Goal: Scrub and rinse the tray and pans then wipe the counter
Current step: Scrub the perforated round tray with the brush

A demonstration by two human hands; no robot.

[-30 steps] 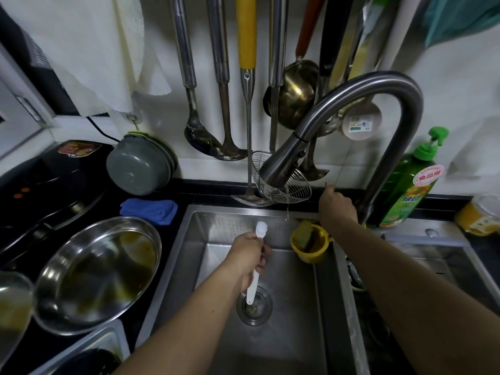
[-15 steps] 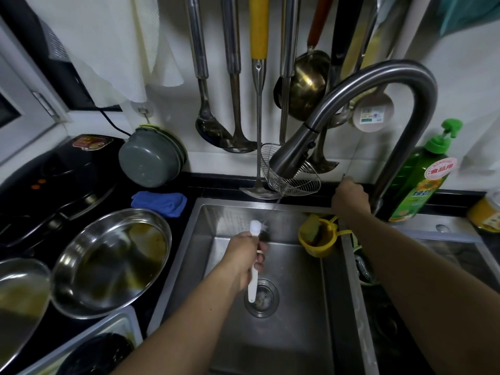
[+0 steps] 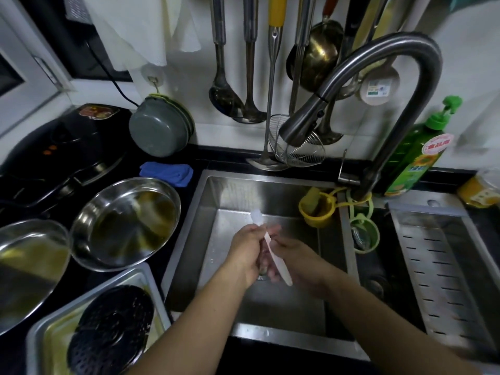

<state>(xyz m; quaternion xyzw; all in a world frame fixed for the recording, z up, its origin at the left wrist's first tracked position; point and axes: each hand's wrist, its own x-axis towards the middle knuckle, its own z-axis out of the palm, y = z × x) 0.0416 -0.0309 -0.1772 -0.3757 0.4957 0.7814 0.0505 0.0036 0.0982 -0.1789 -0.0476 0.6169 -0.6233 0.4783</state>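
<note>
Right hand [image 3: 297,259] has left the faucet base, where it sat half a second ago, and now meets the left hand [image 3: 247,251] over the drain of the left sink basin [image 3: 216,196]. Both hands hold a white spatula [image 3: 273,253] between them: left fingers curled round its upper part, right fingers closed on the lower handle, though motion blur leaves the exact finger placement unclear. The spatula now lies tilted, its pale tip up toward the back wall; earlier it hung near upright in the left hand alone. Faucet [image 3: 378,63] arches over the basin, spout aimed at the hands. Task items wait on the dark counter at left: round steel pan [image 3: 125,224] with yellowish residue, a second pan [image 3: 29,269] at the frame edge, and a rectangular tray [image 3: 51,336] holding a black perforated disc [image 3: 108,334]. Green dish-soap bottle [image 3: 416,158] beside the faucet carries a pink label with Chinese characters, "食品用".
</note>
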